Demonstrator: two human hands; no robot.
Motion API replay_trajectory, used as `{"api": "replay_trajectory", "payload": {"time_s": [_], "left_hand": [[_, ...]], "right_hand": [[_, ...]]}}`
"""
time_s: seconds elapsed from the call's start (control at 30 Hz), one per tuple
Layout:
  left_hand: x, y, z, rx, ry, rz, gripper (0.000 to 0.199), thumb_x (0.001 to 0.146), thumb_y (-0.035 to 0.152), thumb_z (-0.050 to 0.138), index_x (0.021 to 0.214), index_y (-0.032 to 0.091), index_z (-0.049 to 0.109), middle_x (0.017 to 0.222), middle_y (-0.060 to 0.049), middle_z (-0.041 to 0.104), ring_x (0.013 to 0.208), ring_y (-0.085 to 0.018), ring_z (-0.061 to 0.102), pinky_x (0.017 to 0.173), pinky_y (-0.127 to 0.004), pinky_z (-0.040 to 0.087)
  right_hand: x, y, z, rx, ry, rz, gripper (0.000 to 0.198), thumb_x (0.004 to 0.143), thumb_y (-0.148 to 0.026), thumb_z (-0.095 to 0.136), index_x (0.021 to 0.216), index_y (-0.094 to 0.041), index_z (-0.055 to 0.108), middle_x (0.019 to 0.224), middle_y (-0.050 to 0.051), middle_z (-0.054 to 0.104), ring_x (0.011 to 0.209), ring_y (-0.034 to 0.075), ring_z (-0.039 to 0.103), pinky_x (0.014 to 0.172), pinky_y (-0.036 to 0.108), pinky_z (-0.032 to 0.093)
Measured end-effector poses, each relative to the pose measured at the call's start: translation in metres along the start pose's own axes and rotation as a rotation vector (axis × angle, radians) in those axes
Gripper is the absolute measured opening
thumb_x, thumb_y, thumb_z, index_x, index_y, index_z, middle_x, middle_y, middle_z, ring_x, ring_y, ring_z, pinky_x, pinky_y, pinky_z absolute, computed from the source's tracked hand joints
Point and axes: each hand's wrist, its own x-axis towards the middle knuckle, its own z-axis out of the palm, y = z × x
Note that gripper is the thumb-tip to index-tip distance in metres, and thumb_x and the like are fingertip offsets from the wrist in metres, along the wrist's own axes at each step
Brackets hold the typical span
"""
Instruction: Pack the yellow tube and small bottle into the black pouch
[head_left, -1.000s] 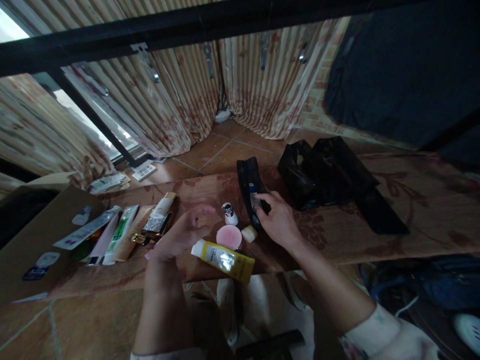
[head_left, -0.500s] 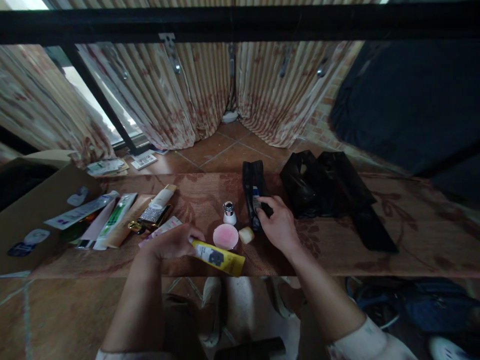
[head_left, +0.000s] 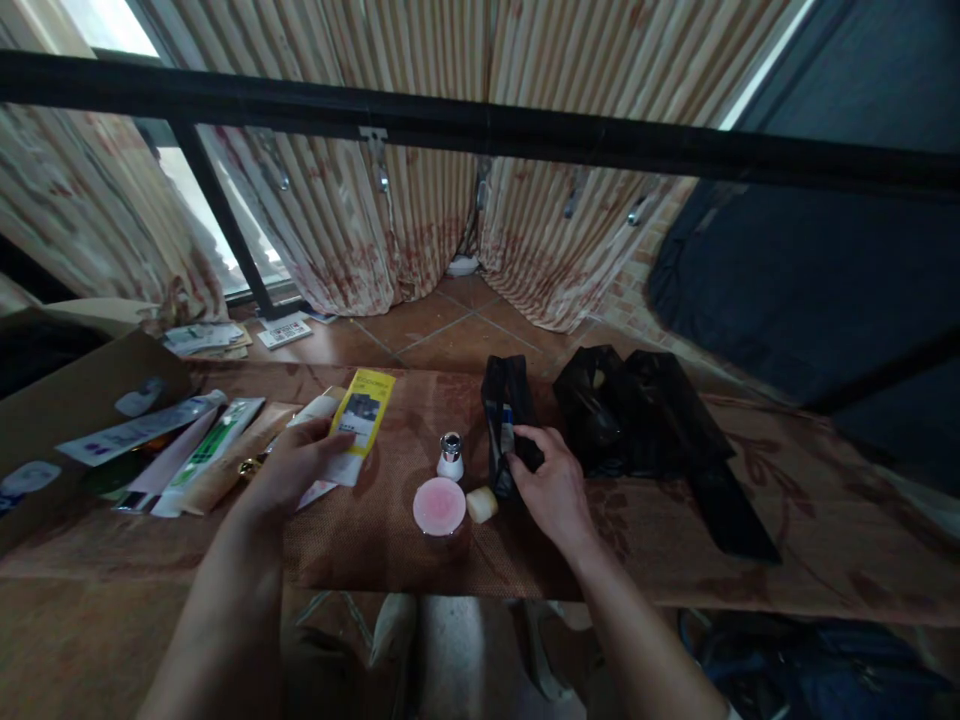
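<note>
My left hand (head_left: 300,465) is closed round the lower end of a flat yellow packet (head_left: 366,405) with a dark picture on it, held upright over the cosmetics on the left. My right hand (head_left: 551,485) has its thumb and fingers closed on the side of an open black pouch (head_left: 495,385). Inside the pouch shows a small blue-and-white item (head_left: 508,425), partly hidden. Just left of the pouch stand a white bottle with a silver cap (head_left: 450,460), a round pink-topped jar (head_left: 439,506) and a small cream-coloured piece (head_left: 481,504).
Several tubes, among them a green-and-white tube (head_left: 214,450), lie on the left beside a cardboard box (head_left: 112,400). A black plastic bag (head_left: 600,410) is on the right of the cloth-covered bench (head_left: 825,520). A dark bar (head_left: 420,118) crosses beyond, before curtains.
My left hand has moved left and up with the yellow packet, turning it from lying across to upright. My right hand stays at the pouch. The view has tilted somewhat.
</note>
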Motion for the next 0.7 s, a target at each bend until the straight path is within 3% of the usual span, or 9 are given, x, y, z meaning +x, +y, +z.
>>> {"api": "replay_trajectory", "payload": {"time_s": [0.17, 0.3, 0.4, 0.5, 0.6, 0.7], "left_hand": [[0.007, -0.029, 0.035, 0.501, -0.058, -0.014, 0.012, 0.059, 0.016, 0.075, 0.069, 0.014, 0.069, 0.051, -0.002, 0.066, 0.039, -0.015, 0.057, 0.037, -0.020, 0.037], [0.004, -0.036, 0.050, 1.041, -0.111, 0.019, 0.008, 0.070, 0.022, 0.063, 0.071, 0.016, 0.069, 0.059, -0.003, 0.069, 0.053, -0.017, 0.062, 0.046, -0.022, 0.036], [0.006, -0.036, 0.049, 1.174, -0.121, 0.024, 0.011, 0.071, 0.022, 0.059, 0.068, 0.017, 0.068, 0.061, -0.004, 0.069, 0.058, -0.018, 0.063, 0.050, -0.023, 0.037], [0.009, -0.031, 0.047, 0.937, -0.018, 0.035, 0.012, 0.068, 0.026, 0.062, 0.072, 0.017, 0.068, 0.064, -0.004, 0.069, 0.059, -0.019, 0.064, 0.051, -0.024, 0.041], [0.010, -0.021, 0.055, 0.435, 0.082, 0.093, 0.024, 0.063, 0.035, 0.069, 0.076, 0.016, 0.066, 0.065, -0.004, 0.070, 0.057, -0.019, 0.064, 0.051, -0.026, 0.046], [0.003, -0.010, 0.076, 0.069, 0.082, 0.128, 0.030, 0.058, 0.037, 0.074, 0.075, 0.016, 0.062, 0.064, -0.001, 0.068, 0.055, -0.018, 0.064, 0.051, -0.026, 0.049]], "right_hand": [[0.000, 0.000, 0.001, -0.010, -0.006, 0.008, 0.029, 0.082, -0.026, 0.059, 0.109, -0.019, 0.067, 0.103, 0.009, 0.065, 0.096, 0.025, 0.064, 0.087, 0.039, 0.050], [-0.001, 0.001, 0.001, -0.013, 0.002, -0.002, 0.029, 0.082, -0.026, 0.058, 0.109, -0.018, 0.067, 0.104, 0.009, 0.065, 0.097, 0.025, 0.064, 0.087, 0.039, 0.050], [0.000, 0.001, 0.001, -0.004, 0.001, 0.001, 0.029, 0.082, -0.026, 0.059, 0.108, -0.018, 0.067, 0.104, 0.009, 0.066, 0.096, 0.025, 0.064, 0.086, 0.039, 0.050], [0.000, 0.000, 0.002, 0.001, 0.001, -0.007, 0.028, 0.081, -0.026, 0.059, 0.108, -0.019, 0.067, 0.103, 0.008, 0.066, 0.097, 0.025, 0.064, 0.088, 0.039, 0.050], [-0.001, -0.001, 0.003, 0.008, 0.004, -0.011, 0.028, 0.081, -0.026, 0.060, 0.108, -0.020, 0.067, 0.103, 0.008, 0.066, 0.097, 0.025, 0.064, 0.088, 0.039, 0.050], [-0.001, -0.003, 0.004, 0.005, 0.020, -0.001, 0.031, 0.080, -0.027, 0.063, 0.110, -0.020, 0.066, 0.104, 0.008, 0.066, 0.098, 0.025, 0.064, 0.088, 0.040, 0.051]]}}
